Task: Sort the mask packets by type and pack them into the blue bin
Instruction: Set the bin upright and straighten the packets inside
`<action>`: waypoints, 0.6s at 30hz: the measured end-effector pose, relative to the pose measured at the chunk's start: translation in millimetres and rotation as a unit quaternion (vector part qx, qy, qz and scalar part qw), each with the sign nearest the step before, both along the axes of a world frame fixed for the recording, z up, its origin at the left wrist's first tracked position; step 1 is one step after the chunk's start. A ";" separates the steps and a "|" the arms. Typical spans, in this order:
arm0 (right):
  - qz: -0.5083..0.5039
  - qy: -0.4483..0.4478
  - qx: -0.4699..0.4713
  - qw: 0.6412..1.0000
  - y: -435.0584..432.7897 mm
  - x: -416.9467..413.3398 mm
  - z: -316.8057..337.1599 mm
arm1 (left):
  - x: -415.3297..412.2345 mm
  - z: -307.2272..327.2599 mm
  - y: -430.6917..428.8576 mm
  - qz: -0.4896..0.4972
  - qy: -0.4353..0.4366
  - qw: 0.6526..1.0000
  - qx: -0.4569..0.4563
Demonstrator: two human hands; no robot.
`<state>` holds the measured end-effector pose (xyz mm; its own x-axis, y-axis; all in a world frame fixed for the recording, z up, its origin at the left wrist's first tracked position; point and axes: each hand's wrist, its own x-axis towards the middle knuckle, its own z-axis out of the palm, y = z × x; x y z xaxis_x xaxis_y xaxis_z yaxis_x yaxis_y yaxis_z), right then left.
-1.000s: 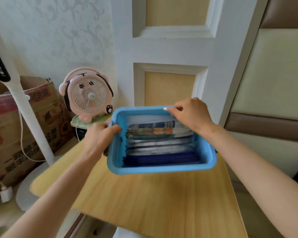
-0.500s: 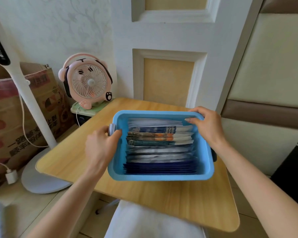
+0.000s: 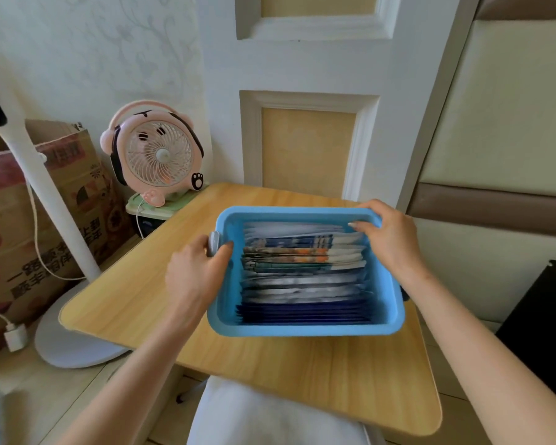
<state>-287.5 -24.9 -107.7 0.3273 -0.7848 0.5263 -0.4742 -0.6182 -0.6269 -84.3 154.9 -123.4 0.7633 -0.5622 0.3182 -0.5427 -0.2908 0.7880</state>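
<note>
The right hand (image 3: 389, 239) has slid from the mid far rim to grip the far-right corner of the rectangular blue plastic bin (image 3: 305, 330), centre-frame on the light wooden table (image 3: 302, 374). The left hand (image 3: 195, 277) grips its left rim. The mask packets (image 3: 302, 284) inside stand edgewise, lengths running left-right.

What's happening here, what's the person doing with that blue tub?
A person is holding a blue bin by its sides: the left hand grips the left rim and the right hand grips the far right corner. The bin appears to rest on a wooden table. It is full of mask packets standing on edge, grouped by look: dark blue nearest, silvery in the middle, colourful and white ones behind.
</note>
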 end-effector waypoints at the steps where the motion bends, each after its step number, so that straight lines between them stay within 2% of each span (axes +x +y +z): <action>1: -0.009 -0.001 0.006 1.000 0.9 -0.9 -1.3 | -0.1 0.1 0.6 0.000 0.008 1.000 -0.012; 3: -0.033 -0.011 0.031 0.999 3.6 -4.7 -6.3 | -2.5 -1.8 3.5 0.000 0.016 1.000 -0.026; 6: 0.020 -0.105 0.160 0.981 7.8 -12.9 -13.1 | -8.4 -4.7 9.3 -0.024 0.044 0.999 -0.016; 8: 0.030 -0.109 0.189 0.975 9.8 -16.0 -8.3 | -7.3 -2.9 9.8 -0.044 0.066 0.997 -0.003; 11: -0.010 0.014 0.138 0.990 7.4 -15.6 3.0 | 1.5 4.3 5.7 -0.037 0.049 0.997 0.041; 16: -0.009 0.171 0.227 0.959 -1.8 -21.2 5.9 | 6.9 10.9 4.0 -0.048 0.057 0.982 0.175; 17: -0.011 0.202 0.235 0.951 0.0 -21.1 5.0 | 5.2 12.8 4.4 -0.048 0.035 0.972 0.229; 18: -0.012 0.225 0.224 0.948 2.2 -20.3 5.0 | 3.0 15.5 4.2 -0.039 -0.027 0.958 0.283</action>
<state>-307.7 -22.6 -102.7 0.4199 -0.9062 -0.0501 -0.7661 -0.3243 -0.5549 -81.3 159.1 -107.8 0.7027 -0.7113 -0.0170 -0.6155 -0.6197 0.4869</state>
